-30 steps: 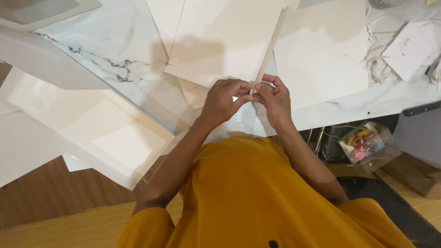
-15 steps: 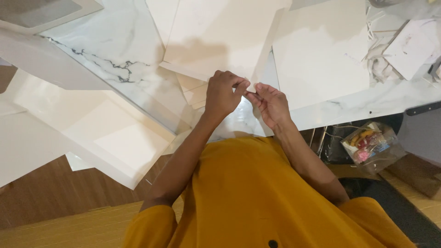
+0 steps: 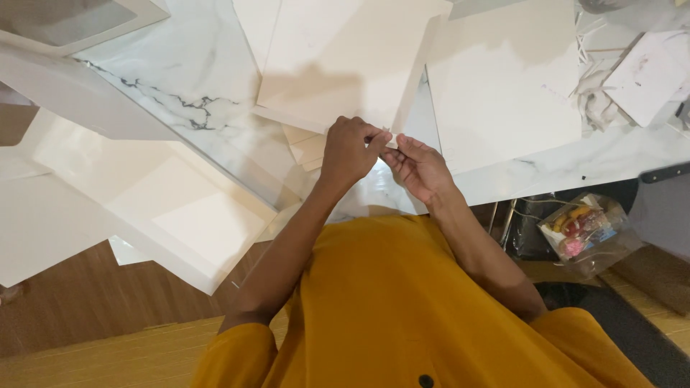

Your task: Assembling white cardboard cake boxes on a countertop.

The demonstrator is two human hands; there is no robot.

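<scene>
My left hand (image 3: 351, 149) is curled into a loose fist above the near edge of the marble table (image 3: 194, 93). Its thumb and forefinger pinch a small white paper piece (image 3: 389, 138). My right hand (image 3: 422, 169) meets it from the right, fingertips closed on the same piece. Most of the piece is hidden between the fingers. Just beyond the hands lie large white sheets (image 3: 338, 57) and a square white sheet (image 3: 503, 79). A small stack of cream cards (image 3: 305, 147) lies left of my left hand.
White boards (image 3: 180, 208) lean off the table's left side over a wooden floor. Paper scraps (image 3: 596, 93) and a small white card (image 3: 647, 72) lie at the far right. A clear bag of colourful items (image 3: 586, 230) sits below the table edge.
My right hand has dropped slightly and its fingers now stretch towards the left hand. Both hands stay together on the small piece.
</scene>
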